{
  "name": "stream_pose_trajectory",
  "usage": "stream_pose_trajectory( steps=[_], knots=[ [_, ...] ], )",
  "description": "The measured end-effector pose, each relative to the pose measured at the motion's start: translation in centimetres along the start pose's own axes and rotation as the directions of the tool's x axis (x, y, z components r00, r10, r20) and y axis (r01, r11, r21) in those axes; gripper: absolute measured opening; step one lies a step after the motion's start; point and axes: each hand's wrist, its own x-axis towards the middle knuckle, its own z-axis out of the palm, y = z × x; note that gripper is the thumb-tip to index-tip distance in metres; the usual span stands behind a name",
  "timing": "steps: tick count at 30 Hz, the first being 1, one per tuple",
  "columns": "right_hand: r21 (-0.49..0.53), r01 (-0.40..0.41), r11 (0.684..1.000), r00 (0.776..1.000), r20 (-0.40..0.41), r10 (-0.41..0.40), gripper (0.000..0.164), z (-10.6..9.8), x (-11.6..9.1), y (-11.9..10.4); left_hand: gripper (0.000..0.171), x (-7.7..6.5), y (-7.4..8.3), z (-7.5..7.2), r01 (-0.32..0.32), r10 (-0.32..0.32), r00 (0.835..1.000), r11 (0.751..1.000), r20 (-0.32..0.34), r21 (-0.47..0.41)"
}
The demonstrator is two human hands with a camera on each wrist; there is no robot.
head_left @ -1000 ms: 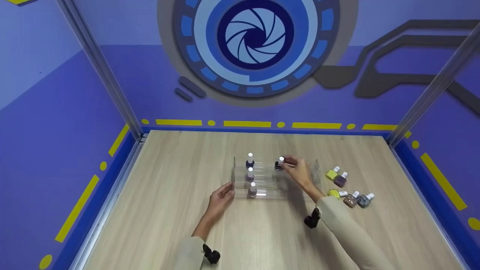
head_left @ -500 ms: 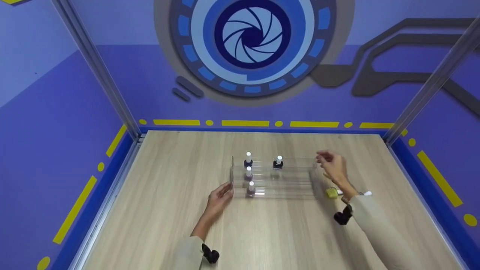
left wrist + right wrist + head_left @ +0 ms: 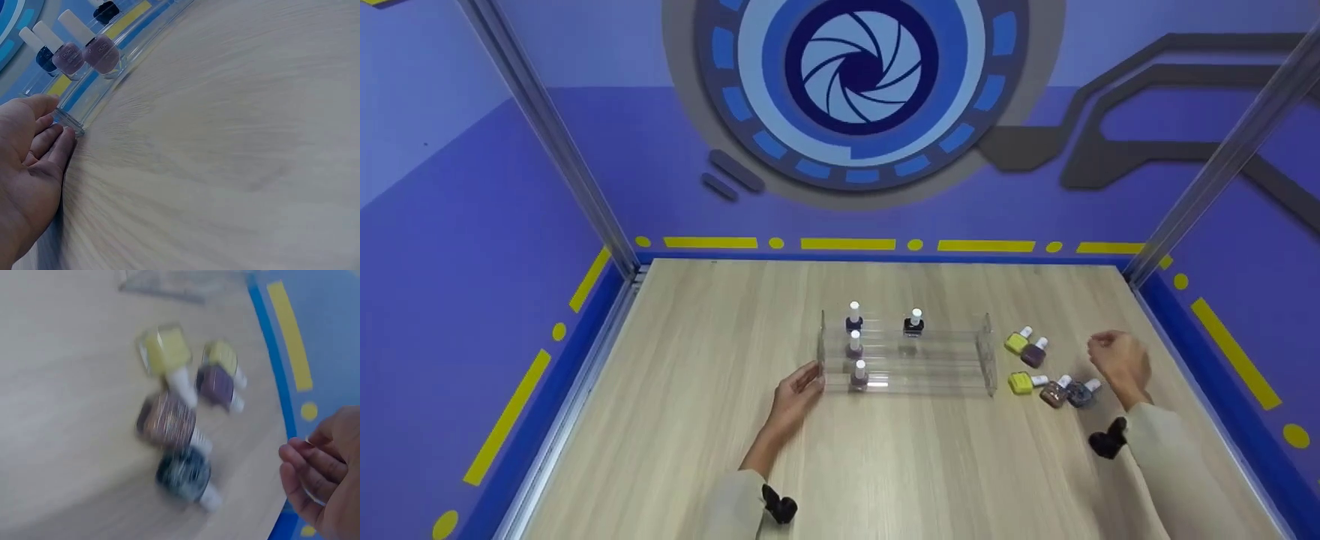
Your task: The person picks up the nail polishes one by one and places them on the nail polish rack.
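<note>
A clear acrylic tiered rack stands mid-table. Four-sided nail polish bottles with white caps stand upright on it: a dark bottle at the back left, two mauve bottles, the middle one and the front one, and a black bottle on the back tier. My left hand touches the rack's left end panel with its fingertips. My right hand hovers right of the loose bottles, fingers loosely curled, holding nothing. Those include a speckled grey bottle, nearest it, and a glittery brown bottle.
Also lying on the wooden table are a front yellow bottle, a rear yellow bottle and a purple bottle. Purple walls with metal posts border the table. A black wrist device sits at my right cuff.
My right hand has let go of the black bottle on the back tier and moved right, past the loose bottles. My left hand stays at the rack's left end.
</note>
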Motion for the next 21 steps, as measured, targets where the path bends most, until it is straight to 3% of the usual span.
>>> stream_pose_trajectory(
  steps=[4, 7, 15, 21],
  knots=[
    [-0.076, -0.108, 0.991, 0.982, 0.146, 0.119, 0.041, -1.2, -0.6, 2.7, 0.055, 0.0, 0.1, -0.1, 0.004, -0.004, 1.0, 1.0, 0.002, 0.006],
    [-0.104, -0.129, 0.986, 0.96, 0.236, 0.151, 0.044, -1.6, -1.1, 3.9, 0.055, 0.1, 0.2, -0.1, 0.002, -0.002, 1.0, 1.0, -0.001, 0.016],
    [-0.119, -0.119, 0.986, 0.932, 0.329, 0.152, 0.055, -0.6, -1.6, 5.0, 0.054, 0.2, 0.6, 0.0, -0.018, 0.018, 1.0, 1.0, -0.001, 0.016],
    [-0.09, -0.15, 0.985, 0.913, 0.369, 0.173, 0.051, 0.2, -1.7, 5.0, 0.053, -0.1, 0.3, 0.0, -0.011, 0.012, 1.0, 1.0, -0.012, 0.027]
  ],
)
